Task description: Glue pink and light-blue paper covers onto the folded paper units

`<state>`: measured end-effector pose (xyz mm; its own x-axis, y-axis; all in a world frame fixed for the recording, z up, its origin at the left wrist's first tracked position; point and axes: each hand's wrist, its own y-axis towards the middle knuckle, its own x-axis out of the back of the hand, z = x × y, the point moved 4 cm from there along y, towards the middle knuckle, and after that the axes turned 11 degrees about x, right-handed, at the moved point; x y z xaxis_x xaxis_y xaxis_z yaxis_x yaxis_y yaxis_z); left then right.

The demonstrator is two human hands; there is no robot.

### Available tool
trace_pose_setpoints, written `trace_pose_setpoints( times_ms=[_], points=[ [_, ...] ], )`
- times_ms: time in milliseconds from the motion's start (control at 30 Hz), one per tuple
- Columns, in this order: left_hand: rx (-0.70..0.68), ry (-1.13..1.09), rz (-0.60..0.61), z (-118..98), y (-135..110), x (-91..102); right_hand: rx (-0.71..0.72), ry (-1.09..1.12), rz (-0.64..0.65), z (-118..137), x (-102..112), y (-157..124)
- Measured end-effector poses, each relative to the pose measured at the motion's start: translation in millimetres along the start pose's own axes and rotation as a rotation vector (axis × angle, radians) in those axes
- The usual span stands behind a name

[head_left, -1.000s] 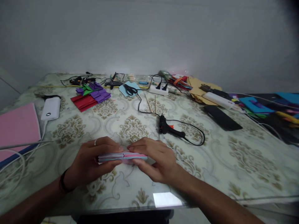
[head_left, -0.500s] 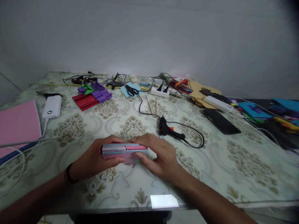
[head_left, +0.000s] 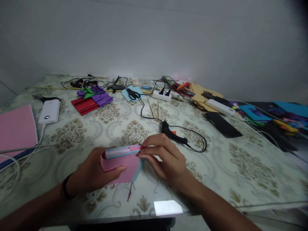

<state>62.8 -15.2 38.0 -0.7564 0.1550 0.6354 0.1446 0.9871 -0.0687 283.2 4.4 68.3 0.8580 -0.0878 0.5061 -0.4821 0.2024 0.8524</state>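
Both of my hands hold a stack of pink and light-blue folded paper pieces (head_left: 121, 162) just above the patterned glass-topped table (head_left: 240, 166). My left hand (head_left: 92, 173) grips the stack's left end, thumb across its pink face, and the stack stands tilted up on edge. At the stack's right end the fingers of my right hand (head_left: 166, 160) pinch its top edge. A black glue gun (head_left: 173, 135) with its cord lies just beyond my right hand.
Red and purple folded papers (head_left: 92, 100) lie far left beside a white power bank (head_left: 49, 111). A pink sheet (head_left: 15, 130) sits at the left edge. Scissors (head_left: 132, 93), a power strip (head_left: 163, 95), wooden sticks, brown envelopes and a black phone (head_left: 222, 124) crowd the back and right.
The paper stack was lying flat between my hands; it has been lifted and tipped up on edge, so its pink face now shows. My view shifted slightly.
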Motion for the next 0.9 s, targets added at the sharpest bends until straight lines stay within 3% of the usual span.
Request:
trace_pose_setpoints(
  times_ms=[233, 533, 633, 800, 900],
  points=[
    [-0.047, -0.029, 0.010, -5, -1, -1.2, -0.017, -0.016, -0.003, -1, -6, -1],
    [0.023, -0.039, 0.051, -9, 1, -0.6, -0.297, 0.255, -0.035, -3, -12, -4],
    [0.086, -0.061, 0.094, -3, 2, 0.5, -0.426, 0.366, -0.121, -13, -12, -9],
    [0.180, -0.277, 0.097, 13, 5, 6.3, -0.682, 0.583, -0.473, -51, -5, -27],
    [0.249, -0.461, 0.114, 20, 8, 5.0, -0.737, 0.558, -0.370, -64, -11, -34]
  ],
)
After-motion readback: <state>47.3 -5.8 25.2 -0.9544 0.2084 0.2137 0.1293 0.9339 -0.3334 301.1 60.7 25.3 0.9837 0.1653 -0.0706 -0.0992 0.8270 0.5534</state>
